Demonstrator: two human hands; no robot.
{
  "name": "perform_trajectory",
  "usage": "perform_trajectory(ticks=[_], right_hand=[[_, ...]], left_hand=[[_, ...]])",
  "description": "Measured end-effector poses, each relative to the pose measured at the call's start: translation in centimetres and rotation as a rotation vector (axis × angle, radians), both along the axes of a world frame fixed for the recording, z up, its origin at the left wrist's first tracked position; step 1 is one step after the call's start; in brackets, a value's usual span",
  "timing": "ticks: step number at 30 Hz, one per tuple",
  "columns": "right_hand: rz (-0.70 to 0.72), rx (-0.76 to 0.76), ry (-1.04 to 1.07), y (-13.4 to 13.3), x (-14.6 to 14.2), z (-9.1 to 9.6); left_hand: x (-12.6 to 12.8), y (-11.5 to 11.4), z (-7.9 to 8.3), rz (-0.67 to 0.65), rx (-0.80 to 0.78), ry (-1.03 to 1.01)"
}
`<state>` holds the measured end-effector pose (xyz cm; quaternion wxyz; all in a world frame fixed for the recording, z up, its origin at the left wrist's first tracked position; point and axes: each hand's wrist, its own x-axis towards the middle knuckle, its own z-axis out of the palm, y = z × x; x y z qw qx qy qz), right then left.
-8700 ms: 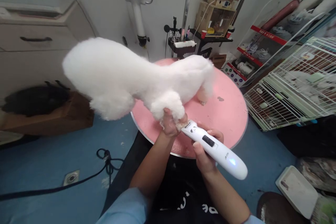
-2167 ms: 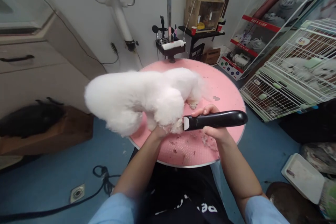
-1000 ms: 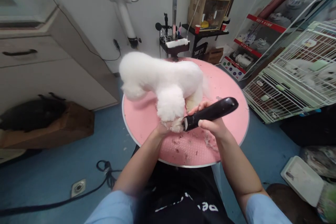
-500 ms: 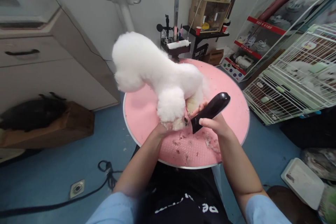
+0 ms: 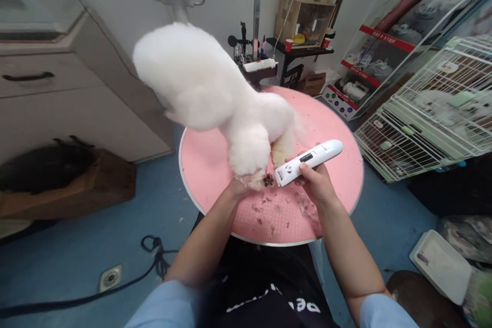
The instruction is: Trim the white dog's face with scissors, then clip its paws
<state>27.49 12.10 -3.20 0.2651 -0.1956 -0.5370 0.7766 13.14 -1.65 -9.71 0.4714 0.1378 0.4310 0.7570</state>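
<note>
A fluffy white dog (image 5: 215,92) stands on a round pink grooming table (image 5: 338,128), its head raised toward the left. My left hand (image 5: 240,187) is closed round the dog's paw (image 5: 259,178), which is lifted with the dark pads turned up. My right hand (image 5: 313,182) grips a white hair clipper (image 5: 309,161). The clipper's blade end points at the paw and sits just to its right. Clipped fur (image 5: 277,207) lies scattered on the table near my hands.
A white wire cage (image 5: 426,113) stands to the right of the table. A tool tray (image 5: 259,66) on a pole sits behind it, with shelves (image 5: 303,20) beyond. A black cable (image 5: 115,277) and a drain lie on the blue floor at left. Grey cabinets (image 5: 57,92) line the left wall.
The dog has lifted its head higher and to the left. My right hand has rolled the clipper, so its white face shows instead of its black back. My left hand keeps the paw.
</note>
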Motion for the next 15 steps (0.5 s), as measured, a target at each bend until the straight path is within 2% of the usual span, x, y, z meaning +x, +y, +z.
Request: perform_trajectory(ticks=[3, 8, 15], right_hand=[[-0.044, 0.048, -0.002, -0.6, -0.4, -0.2], [-0.059, 0.133, -0.021, -0.8, -0.2, -0.6], [-0.066, 0.242, -0.046, -1.4, 0.1, 0.4]], left_hand=[[0.0, 0.2, -0.3, 0.038, -0.033, 0.026], [-0.4, 0.3, -0.6, -0.045, -0.023, 0.098], [0.1, 0.2, 1.1, -0.137, -0.019, 0.17]])
